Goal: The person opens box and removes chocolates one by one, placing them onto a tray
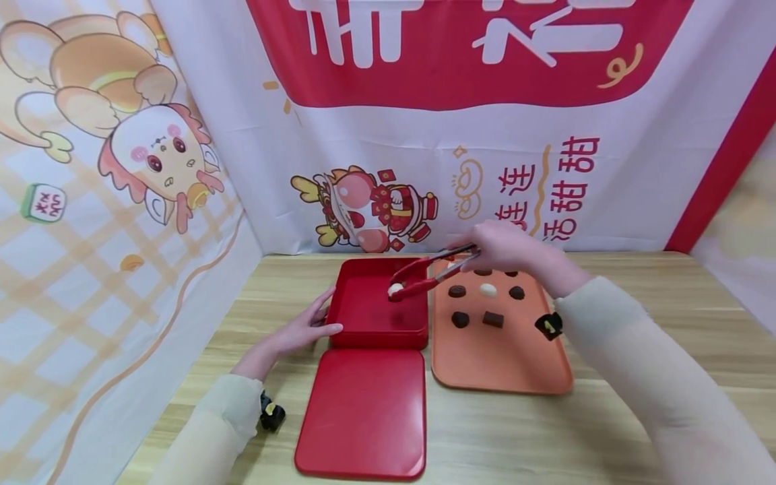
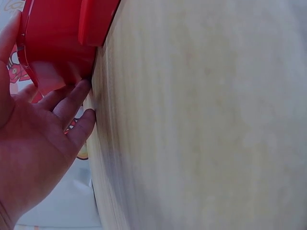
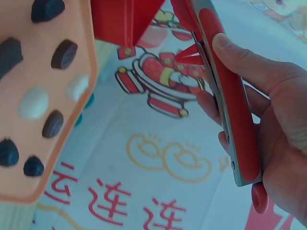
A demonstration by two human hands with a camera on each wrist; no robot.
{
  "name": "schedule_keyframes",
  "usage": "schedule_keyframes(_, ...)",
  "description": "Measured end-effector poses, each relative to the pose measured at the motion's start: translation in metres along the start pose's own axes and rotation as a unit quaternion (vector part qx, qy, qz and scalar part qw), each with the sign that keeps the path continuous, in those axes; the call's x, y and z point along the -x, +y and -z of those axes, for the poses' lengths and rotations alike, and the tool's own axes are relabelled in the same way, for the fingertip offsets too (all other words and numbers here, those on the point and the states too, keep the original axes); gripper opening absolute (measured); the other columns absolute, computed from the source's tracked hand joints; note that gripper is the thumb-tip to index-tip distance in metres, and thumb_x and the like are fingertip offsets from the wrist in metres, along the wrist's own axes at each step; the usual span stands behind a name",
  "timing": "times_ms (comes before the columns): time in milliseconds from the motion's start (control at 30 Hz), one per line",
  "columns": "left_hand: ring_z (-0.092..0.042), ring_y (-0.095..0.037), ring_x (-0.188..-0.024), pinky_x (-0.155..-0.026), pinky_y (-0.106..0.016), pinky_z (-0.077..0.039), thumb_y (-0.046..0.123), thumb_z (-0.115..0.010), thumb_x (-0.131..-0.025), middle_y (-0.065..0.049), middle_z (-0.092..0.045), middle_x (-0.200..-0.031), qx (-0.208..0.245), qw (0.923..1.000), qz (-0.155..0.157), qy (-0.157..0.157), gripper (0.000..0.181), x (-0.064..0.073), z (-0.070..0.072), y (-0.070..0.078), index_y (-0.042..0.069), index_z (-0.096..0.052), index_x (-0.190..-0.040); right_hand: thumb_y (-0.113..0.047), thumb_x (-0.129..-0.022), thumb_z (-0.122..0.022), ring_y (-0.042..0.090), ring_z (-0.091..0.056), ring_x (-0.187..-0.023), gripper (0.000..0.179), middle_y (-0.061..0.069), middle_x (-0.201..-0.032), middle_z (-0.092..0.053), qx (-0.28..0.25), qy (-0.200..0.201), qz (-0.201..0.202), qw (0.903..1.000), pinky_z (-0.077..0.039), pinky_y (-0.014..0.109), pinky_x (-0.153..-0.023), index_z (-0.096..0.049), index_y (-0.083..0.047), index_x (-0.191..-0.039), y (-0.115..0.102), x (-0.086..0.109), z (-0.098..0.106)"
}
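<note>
My right hand grips red-and-silver tongs, with the thumb along one handle and fingers round the other. Between the red tong tips, over the open red box, is a small white chocolate. Relaxed fingers of my left hand touch the box's left outer wall; its thumb lies near the front corner. To the right, an orange tray carries several dark chocolates, among them a rectangular one, and a white oval one.
A red lid lies flat in front of the box, close to its front wall. The tray stands right beside the box on the wooden table. A printed cloth hangs behind, and another covers the left side.
</note>
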State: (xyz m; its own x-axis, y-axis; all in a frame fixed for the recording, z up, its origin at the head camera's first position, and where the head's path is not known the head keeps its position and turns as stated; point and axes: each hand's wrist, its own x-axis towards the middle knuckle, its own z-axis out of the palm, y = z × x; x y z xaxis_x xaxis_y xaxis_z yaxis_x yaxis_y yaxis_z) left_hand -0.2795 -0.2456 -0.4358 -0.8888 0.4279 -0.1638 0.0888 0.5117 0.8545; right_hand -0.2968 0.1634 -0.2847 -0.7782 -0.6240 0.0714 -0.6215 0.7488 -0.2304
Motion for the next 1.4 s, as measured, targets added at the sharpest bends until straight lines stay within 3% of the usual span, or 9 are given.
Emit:
schedule_keyframes(133,-0.021,-0.041,-0.142,-0.109,-0.058,-0.024,0.030,-0.064,-0.094,-0.021,-0.018,-0.157,0.004,1.0000,0.002,-0.003,0.087,-0.001,0.001,0.000,0.027,-0.005,-0.158,-0.020,-0.083,-0.079,0.011,-0.058,-0.063,0.045,0.002,-0.098,-0.072,-0.010,0.012,-0.021,0.9997,-0.047,0.031,-0.059,-0.068,-0.013,-0.126,0.010,0.017,0.010)
schedule_keyframes(367,-0.021,-0.042,-0.142,-0.109,-0.059,-0.025,0.032,-0.066,-0.093,-0.021,-0.019,-0.157,0.007,1.0000,0.002,-0.005,0.088,-0.001,0.001,0.000,0.027,-0.005,-0.158,-0.018,-0.080,-0.082,0.013,-0.062,-0.076,0.046,0.006,-0.103,-0.071,-0.004,0.049,-0.016,0.9987,-0.052,0.032,-0.064,-0.069,-0.011,-0.123,0.028,0.055,0.025)
schedule_keyframes(667,-0.021,-0.043,-0.141,-0.109,-0.059,-0.025,0.031,-0.065,-0.094,-0.022,-0.019,-0.157,0.010,0.9999,-0.001,-0.004,0.088,0.000,0.000,0.000,0.028,-0.005,-0.158,-0.023,-0.078,-0.082,0.016,-0.056,-0.070,0.051,0.007,-0.100,-0.069,-0.003,0.051,-0.093,0.9943,-0.047,0.031,-0.054,-0.067,-0.013,-0.126,0.048,0.106,0.036)
schedule_keyframes(833,-0.021,-0.043,-0.141,-0.108,-0.059,-0.026,0.033,-0.065,-0.094,-0.022,-0.018,-0.157,0.004,1.0000,0.002,-0.003,0.088,-0.001,0.001,0.000,0.028,-0.004,-0.158,-0.024,-0.077,-0.083,0.023,-0.061,-0.087,0.053,0.013,-0.111,-0.068,-0.001,0.050,-0.121,0.9914,-0.054,0.035,-0.063,-0.067,-0.013,-0.127,0.063,0.130,0.033)
schedule_keyframes(967,-0.020,-0.042,-0.142,-0.108,-0.059,-0.027,0.034,-0.065,-0.094,-0.021,-0.018,-0.157,0.005,1.0000,0.004,-0.003,0.088,-0.001,0.001,0.000,0.028,-0.004,-0.158,-0.025,-0.076,-0.084,0.023,-0.061,-0.087,0.054,0.015,-0.113,-0.067,0.015,0.050,-0.124,0.9909,-0.054,0.036,-0.064,-0.067,-0.013,-0.126,0.074,0.149,0.026)
schedule_keyframes(1133,-0.020,-0.041,-0.142,-0.108,-0.059,-0.027,0.033,-0.065,-0.094,-0.019,-0.017,-0.158,0.005,1.0000,0.008,-0.003,0.088,-0.001,0.001,0.001,0.029,-0.004,-0.157,-0.030,-0.074,-0.085,0.017,-0.059,-0.077,0.057,0.013,-0.105,-0.069,0.043,0.052,-0.141,0.9878,-0.050,0.032,-0.059,-0.068,-0.012,-0.124,0.086,0.170,0.014)
schedule_keyframes(1300,-0.020,-0.041,-0.142,-0.107,-0.060,-0.027,0.031,-0.064,-0.095,-0.018,-0.018,-0.158,0.003,1.0000,0.006,0.000,0.086,-0.002,0.000,0.000,0.030,-0.005,-0.157,-0.030,-0.073,-0.086,0.011,-0.048,-0.057,0.056,0.000,-0.080,-0.067,0.074,0.059,-0.136,0.9862,-0.041,0.030,-0.051,-0.069,-0.008,-0.121,0.096,0.185,0.003)
schedule_keyframes(1400,-0.020,-0.040,-0.142,-0.107,-0.060,-0.028,0.031,-0.064,-0.094,-0.018,-0.018,-0.158,0.002,1.0000,0.007,0.002,0.086,-0.002,0.000,-0.001,0.031,-0.006,-0.157,-0.028,-0.074,-0.085,0.010,-0.047,-0.057,0.055,-0.006,-0.076,-0.064,0.062,0.049,-0.143,0.9865,-0.039,0.029,-0.050,-0.068,-0.007,-0.122,0.100,0.192,-0.004)
